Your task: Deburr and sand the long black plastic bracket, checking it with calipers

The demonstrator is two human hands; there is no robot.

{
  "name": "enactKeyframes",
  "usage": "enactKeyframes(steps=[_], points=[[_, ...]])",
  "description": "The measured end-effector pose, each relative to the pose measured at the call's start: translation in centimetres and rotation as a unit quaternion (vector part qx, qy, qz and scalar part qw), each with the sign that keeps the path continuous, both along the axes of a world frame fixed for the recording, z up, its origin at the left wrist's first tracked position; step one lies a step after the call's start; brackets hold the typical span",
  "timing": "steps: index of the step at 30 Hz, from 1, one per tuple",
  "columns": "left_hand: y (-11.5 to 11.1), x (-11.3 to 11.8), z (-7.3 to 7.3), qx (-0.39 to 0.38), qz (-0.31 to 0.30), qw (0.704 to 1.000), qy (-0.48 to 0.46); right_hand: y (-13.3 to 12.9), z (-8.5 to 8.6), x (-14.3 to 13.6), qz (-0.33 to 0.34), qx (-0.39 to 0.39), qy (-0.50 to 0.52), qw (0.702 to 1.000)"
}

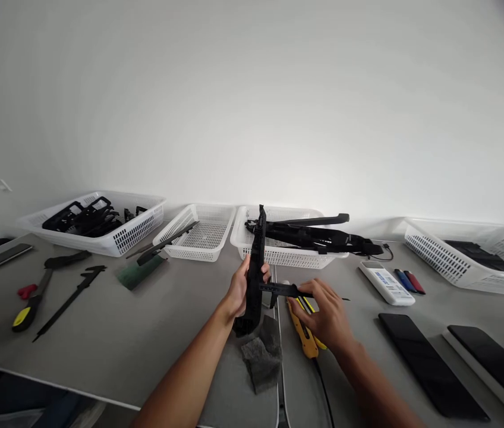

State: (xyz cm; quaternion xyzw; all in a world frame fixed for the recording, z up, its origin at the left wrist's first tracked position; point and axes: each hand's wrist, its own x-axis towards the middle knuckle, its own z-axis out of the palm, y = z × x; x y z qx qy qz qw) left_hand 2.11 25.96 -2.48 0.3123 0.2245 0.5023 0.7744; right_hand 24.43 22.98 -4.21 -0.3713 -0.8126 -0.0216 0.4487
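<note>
Near the middle of the head view, my left hand (238, 291) is wrapped round a long black plastic part (256, 267), held upright over the table. My right hand (327, 312) pinches a black caliper (285, 289), which lies level with its jaw end against the right side of the black part. Under my right hand lies a yellow corded tool (304, 336) with another yellow item beside it. A dark grey cloth (264, 356) rests on the table just below the black part.
White baskets (118, 244) line the wall, several holding black parts. At left lie a second caliper (71, 300), a yellow-black tool (33, 306) and a green piece (140, 273). At right are a white device (386, 284), two lighters (406, 281) and black panels (430, 362).
</note>
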Motion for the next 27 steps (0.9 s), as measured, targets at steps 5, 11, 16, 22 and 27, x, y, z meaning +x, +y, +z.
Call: enactKeyframes(steps=[5,11,16,22,27], points=[[0.4,0.3,-0.6,-0.014,-0.054,0.998,-0.039,-0.8,-0.3,-0.6,0.047,-0.005,-0.009,0.999],[0.3,0.3,-0.4,-0.022,-0.023,0.998,-0.062,-0.8,-0.6,-0.9,0.057,0.034,0.002,0.998],[-0.5,0.3,0.9,-0.035,0.004,0.998,-0.056,-0.9,-0.5,-0.7,0.063,0.037,-0.011,0.997],[-0.7,0.3,1.1,-0.034,-0.008,0.998,-0.045,-1.0,0.2,-0.7,0.07,0.065,-0.015,0.995],[-0.7,0.5,1.1,-0.034,-0.017,0.999,-0.031,-1.0,0.5,-0.6,0.064,0.084,-0.012,0.994]])
